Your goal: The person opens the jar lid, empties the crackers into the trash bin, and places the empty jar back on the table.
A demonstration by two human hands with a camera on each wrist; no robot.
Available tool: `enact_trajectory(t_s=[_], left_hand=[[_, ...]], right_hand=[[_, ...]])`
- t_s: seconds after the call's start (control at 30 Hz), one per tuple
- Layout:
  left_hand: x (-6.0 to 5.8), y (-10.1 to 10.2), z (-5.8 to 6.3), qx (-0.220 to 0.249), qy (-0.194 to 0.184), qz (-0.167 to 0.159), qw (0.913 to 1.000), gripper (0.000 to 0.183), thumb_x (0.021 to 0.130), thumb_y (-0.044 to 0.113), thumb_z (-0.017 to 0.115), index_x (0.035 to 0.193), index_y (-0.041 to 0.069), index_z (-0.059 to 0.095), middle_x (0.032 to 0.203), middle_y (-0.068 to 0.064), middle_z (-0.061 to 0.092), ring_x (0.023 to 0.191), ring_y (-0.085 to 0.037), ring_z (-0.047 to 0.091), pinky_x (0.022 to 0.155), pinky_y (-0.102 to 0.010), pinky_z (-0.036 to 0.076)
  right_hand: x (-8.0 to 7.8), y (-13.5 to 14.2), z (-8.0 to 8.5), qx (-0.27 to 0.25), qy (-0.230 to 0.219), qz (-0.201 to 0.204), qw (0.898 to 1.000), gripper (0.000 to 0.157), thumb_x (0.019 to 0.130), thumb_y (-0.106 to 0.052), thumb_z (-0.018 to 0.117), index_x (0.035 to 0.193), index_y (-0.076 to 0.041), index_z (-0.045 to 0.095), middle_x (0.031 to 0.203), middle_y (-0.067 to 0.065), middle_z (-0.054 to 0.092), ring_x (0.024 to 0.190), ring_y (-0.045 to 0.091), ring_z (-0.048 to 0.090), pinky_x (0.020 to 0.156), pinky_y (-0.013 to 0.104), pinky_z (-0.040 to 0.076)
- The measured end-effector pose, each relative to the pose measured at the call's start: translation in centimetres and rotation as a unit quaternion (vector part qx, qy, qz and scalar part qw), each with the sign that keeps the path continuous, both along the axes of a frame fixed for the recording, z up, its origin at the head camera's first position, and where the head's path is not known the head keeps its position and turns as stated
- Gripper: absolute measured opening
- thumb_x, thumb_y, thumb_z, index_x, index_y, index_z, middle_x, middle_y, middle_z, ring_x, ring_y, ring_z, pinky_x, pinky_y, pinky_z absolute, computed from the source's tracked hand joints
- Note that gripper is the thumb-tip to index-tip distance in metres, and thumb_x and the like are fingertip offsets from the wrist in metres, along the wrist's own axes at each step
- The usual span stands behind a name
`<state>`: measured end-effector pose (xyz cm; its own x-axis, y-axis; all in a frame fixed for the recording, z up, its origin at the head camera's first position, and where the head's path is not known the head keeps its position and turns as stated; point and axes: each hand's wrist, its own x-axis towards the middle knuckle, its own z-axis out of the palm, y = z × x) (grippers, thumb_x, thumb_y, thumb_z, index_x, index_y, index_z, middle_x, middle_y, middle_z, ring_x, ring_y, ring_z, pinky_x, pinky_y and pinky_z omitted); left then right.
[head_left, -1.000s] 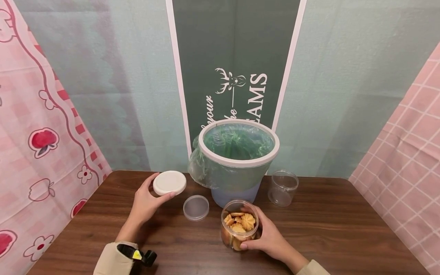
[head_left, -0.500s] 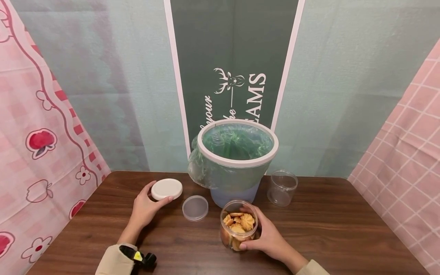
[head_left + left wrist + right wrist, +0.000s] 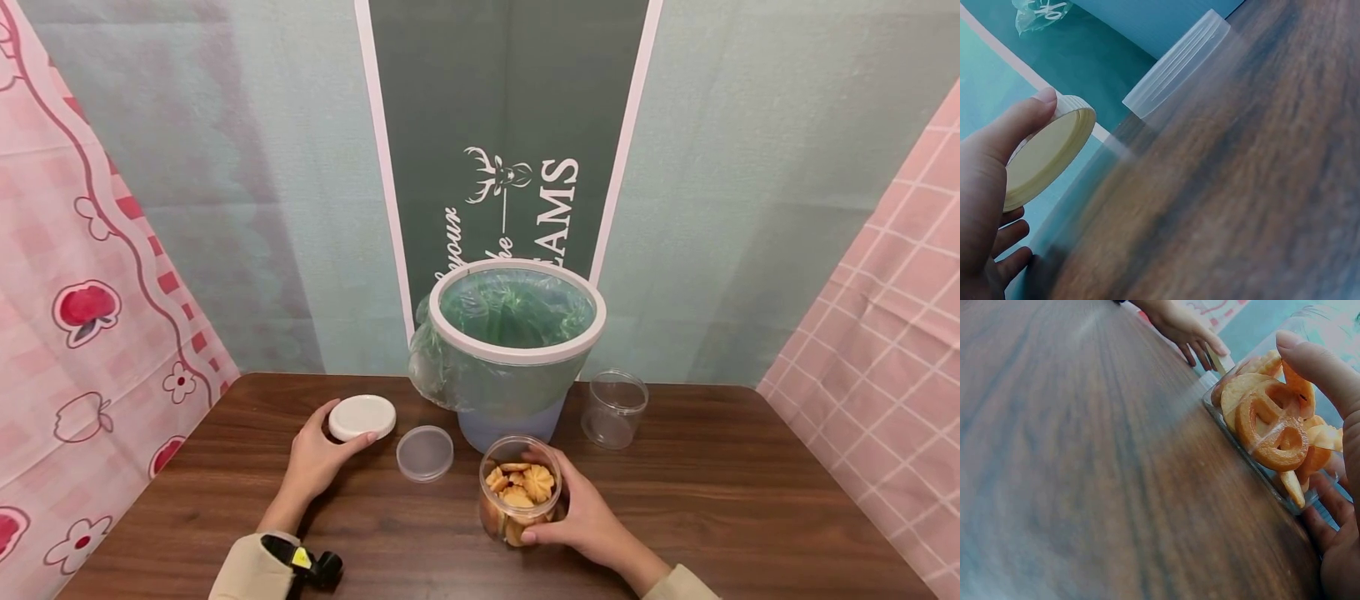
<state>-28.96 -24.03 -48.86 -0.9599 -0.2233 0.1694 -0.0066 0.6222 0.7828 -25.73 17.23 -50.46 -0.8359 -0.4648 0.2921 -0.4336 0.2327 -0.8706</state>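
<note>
Spanning the lower part of the head view, a wood-grain table [image 3: 720,500] is occupied near its far edge by a white-rimmed wastebasket [image 3: 517,353], lined with a green plastic bag [image 3: 441,371]. The right hand [image 3: 588,521] is angled in from the near right; a clear jar [image 3: 492,523] is gripped upright on the tabletop, with the thumb laid along its near side and the fingers wrapped behind. A second clear jar [image 3: 613,425] is positioned right of the wastebasket. The left hand [image 3: 318,457] is angled in from the near left; a white ribbed lid [image 3: 362,417] is pinched by its edge between thumb and fingers. Whether that lid touches the table cannot be determined. A translucent lid [image 3: 424,454] is laid between the white ribbed lid and the gripped jar, in which cookies [image 3: 517,497] are contained.
</note>
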Motion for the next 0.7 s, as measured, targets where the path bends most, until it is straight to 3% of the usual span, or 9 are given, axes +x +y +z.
enact_trajectory(t_s=[0.13, 0.37, 0.7], left_hand=[[-0.04, -0.06, -0.16, -0.003, 0.000, -0.001, 1.0000, 0.101, 0.078, 0.052, 0.084, 0.153, 0.004, 0.039, 0.149, -0.025, 0.050, 0.133, -0.040, 0.053, 0.106, -0.056, 0.045], [0.05, -0.07, -0.32, -0.014, -0.010, -0.004, 0.9998, 0.102, 0.078, 0.055, 0.082, 0.154, 0.004, 0.038, 0.149, -0.025, 0.049, 0.132, -0.042, 0.053, 0.105, -0.057, 0.045], [0.07, 0.12, -0.47, -0.029, -0.011, -0.005, 0.9995, 0.103, 0.077, 0.054, 0.084, 0.152, 0.001, 0.039, 0.148, -0.027, 0.049, 0.132, -0.043, 0.053, 0.106, -0.057, 0.045]], right_hand=[[0.02, -0.06, 0.08, -0.001, 0.000, 0.001, 1.000, 0.103, 0.069, -0.019, 0.093, 0.154, -0.027, 0.036, 0.147, 0.006, 0.055, 0.135, 0.009, 0.052, 0.109, 0.013, 0.037], [0.21, -0.29, 0.43, -0.007, -0.040, -0.013, 0.999, 0.102, 0.067, -0.020, 0.094, 0.152, -0.031, 0.039, 0.147, -0.001, 0.056, 0.137, 0.008, 0.050, 0.111, 0.013, 0.034], [0.11, -0.11, 0.19, 0.007, -0.002, -0.008, 1.000, 0.104, 0.068, -0.021, 0.094, 0.154, -0.028, 0.036, 0.147, 0.006, 0.056, 0.134, 0.006, 0.051, 0.109, 0.013, 0.035]])
